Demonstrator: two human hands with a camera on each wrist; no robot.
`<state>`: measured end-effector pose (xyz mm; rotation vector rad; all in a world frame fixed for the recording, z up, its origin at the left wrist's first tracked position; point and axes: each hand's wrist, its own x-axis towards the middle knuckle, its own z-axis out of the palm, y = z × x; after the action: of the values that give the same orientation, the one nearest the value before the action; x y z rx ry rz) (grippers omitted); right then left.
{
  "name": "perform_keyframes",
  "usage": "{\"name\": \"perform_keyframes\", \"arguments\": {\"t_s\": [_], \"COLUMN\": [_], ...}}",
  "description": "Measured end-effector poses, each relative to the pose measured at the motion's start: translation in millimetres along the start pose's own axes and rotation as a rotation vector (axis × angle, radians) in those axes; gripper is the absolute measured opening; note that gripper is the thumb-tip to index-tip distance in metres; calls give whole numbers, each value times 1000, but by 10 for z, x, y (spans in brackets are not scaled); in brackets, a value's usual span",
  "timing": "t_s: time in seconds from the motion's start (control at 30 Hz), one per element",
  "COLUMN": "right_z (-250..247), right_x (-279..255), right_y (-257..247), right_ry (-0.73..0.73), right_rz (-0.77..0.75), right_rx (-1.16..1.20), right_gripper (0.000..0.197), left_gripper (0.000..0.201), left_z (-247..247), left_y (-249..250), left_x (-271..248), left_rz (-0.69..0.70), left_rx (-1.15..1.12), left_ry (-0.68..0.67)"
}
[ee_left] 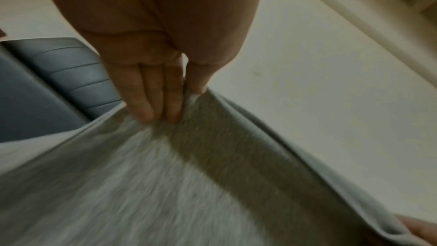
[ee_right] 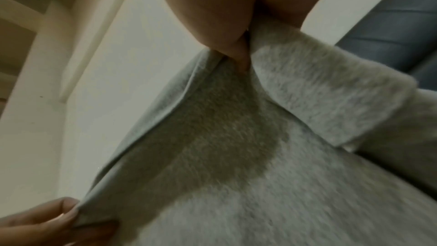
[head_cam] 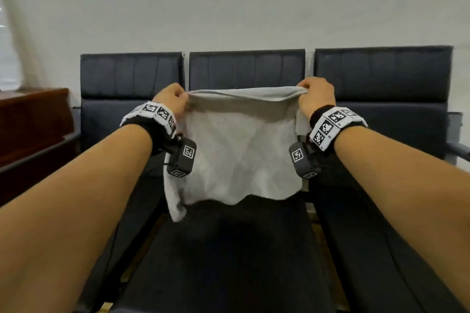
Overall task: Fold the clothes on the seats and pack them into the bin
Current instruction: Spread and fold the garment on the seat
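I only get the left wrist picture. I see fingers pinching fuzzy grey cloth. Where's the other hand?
Observer: The right hand pinches the other top corner of the fuzzy grey cloth garment, level with the left hand.
Operator: Is the cloth lying on a chair?
Observer: No, it hangs in the air above the middle dark padded seat; its bottom edge looks clear of the cushion.
Operator: How many seats are there?
Observer: Three in a row against the pale wall.
Operator: Where's the bin?
Observer: No view shows a bin.
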<state>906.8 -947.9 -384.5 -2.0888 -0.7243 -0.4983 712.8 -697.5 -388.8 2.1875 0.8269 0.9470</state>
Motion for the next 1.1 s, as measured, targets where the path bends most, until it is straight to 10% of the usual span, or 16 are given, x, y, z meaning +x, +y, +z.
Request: {"name": "perform_keyframes", "arguments": {"t_s": [0.17, 0.5, 0.63, 0.83, 1.1], "right_z": [-150, 792, 1021, 1635, 2251], "right_x": [-79, -1912, -2440, -2151, -2168], "right_y": [-5, 433, 425, 592, 969], "right_ry": [-83, -1084, -1540, -1197, -1230], "right_rz": [-93, -320, -407, -262, -156], "right_rx": [7, -399, -397, -418, -588], "right_gripper": [31, 16, 45, 38, 83], "left_gripper": [9, 17, 33, 48, 38], "left_z": [-38, 762, 987, 1203, 1272], "left_y": [-12, -1586, -2009, -2276, -2366], "left_x": [-43, -1280, -1699, -1944, -1894], "left_rz": [13, -491, -675, -649, -618], "left_rx": [36, 3, 0, 173, 352], "left_ry": [-23, -331, -401, -408, -462]}}
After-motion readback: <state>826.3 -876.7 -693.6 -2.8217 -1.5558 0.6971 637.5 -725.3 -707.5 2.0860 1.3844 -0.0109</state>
